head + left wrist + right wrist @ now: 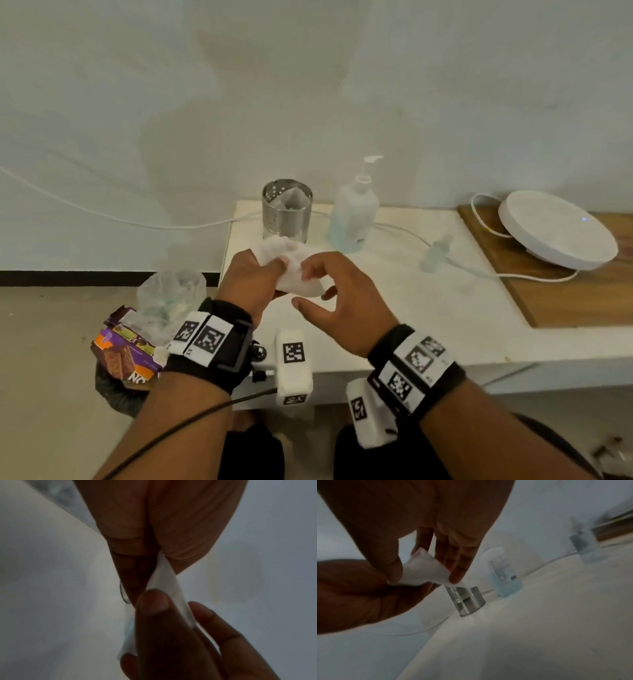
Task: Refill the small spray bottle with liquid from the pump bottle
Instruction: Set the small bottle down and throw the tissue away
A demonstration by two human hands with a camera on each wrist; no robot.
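Head view: my left hand (250,274) and my right hand (337,298) meet above the near part of the smooth white table (411,308). Both hold one soft, crumpled white tissue (294,270). The left fingers are curled round its left edge; the right thumb and forefinger pinch its right edge, the other right fingers loosely spread. At 12 o'clock from the hands stands a perforated, cylindrical steel holder (287,209). At 1 o'clock stands the pump bottle (354,212), translucent plastic, rounded shoulders, pale blue liquid, white pump head. At 2 o'clock the small spray bottle (435,251), clear plastic, narrow and cylindrical, stands upright on the table, apart from both hands. Farther right, a round white disc-shaped device (556,229) rests on a wooden board (582,294).

Left wrist view: dim. The tissue (164,582) runs as a thin, stretched strip between my left fingers (130,536) and my right hand (171,635).

Right wrist view: my right fingers (457,568) and thumb clamp a folded tissue corner (426,570). Beyond stand the steel holder (469,601), the pump bottle (505,574) and, blurred, the small spray bottle (585,545).
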